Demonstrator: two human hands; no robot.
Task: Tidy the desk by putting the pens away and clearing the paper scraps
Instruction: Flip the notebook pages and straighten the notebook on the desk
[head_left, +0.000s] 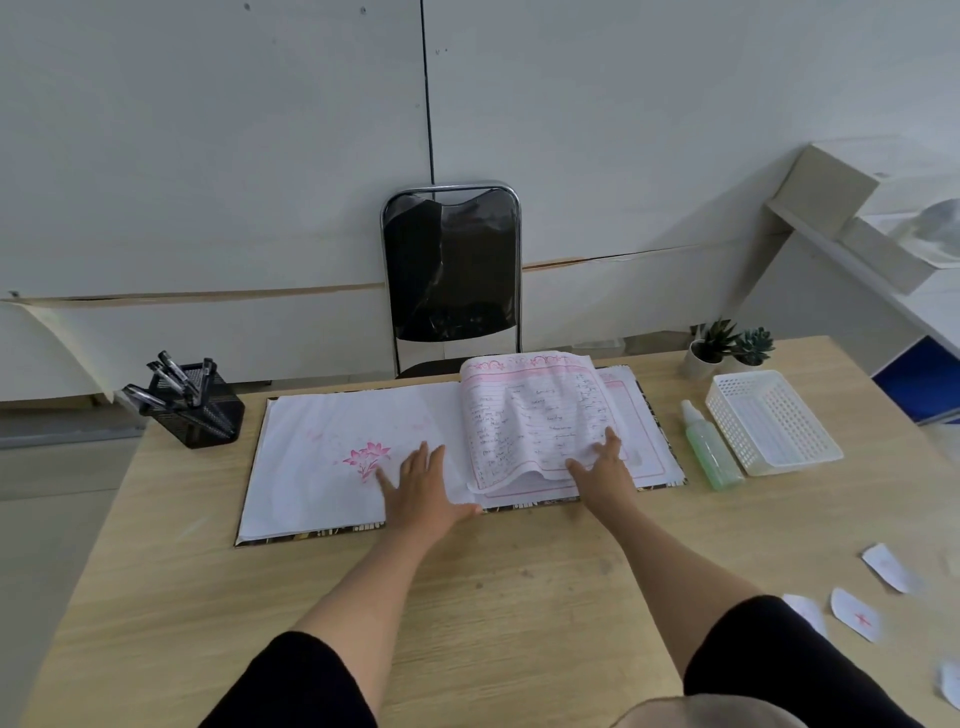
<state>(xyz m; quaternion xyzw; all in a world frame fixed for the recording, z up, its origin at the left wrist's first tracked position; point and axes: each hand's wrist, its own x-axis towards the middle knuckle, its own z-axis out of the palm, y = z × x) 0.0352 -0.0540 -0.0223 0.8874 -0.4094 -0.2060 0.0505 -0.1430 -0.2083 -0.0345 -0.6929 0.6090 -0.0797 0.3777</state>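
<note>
A large notebook (322, 457) lies open across the middle of the wooden desk (519, 597). My left hand (423, 488) rests flat on its left page, fingers spread, beside a pink flower print. My right hand (602, 467) grips the lower edge of a curled bundle of written pages (530, 421) lifted off the right side. Several black pens (171, 382) stand in a black mesh pen holder (200, 410) at the desk's back left. Several white paper scraps (854, 613) lie on the desk at the front right, one more scrap (889, 566) a little behind them.
A white plastic basket (774, 421) stands at the back right, with a green spray bottle (709, 447) lying to its left. Two small potted plants (727, 345) sit behind them. A black chair (451, 275) faces me across the desk.
</note>
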